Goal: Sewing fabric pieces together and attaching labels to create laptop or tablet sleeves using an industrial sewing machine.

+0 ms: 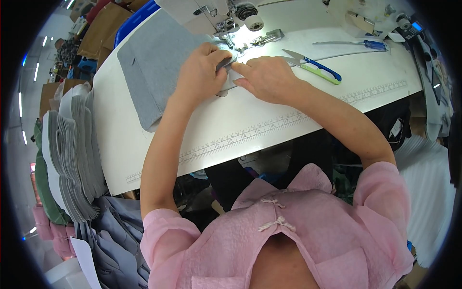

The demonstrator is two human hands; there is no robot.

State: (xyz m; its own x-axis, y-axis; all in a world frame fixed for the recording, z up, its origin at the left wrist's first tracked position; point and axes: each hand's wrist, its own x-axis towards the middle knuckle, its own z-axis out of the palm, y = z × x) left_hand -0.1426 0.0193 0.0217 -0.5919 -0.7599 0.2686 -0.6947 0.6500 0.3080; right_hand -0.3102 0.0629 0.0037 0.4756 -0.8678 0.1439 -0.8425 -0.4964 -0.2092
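Your left hand [202,74] pinches the bunched edge of the grey cloth [156,67] between thumb and fingers, just before the needle of the sewing machine [185,12]. Your right hand [270,79] reaches the same edge with its index finger extended; whether it grips cannot be told. The cloth lies on the white surface [120,144], mostly to the left of your left hand. Scissors [307,61] lie near your right hand, a screwdriver [375,45] beyond them; a ruler [260,132] runs along the near edge.
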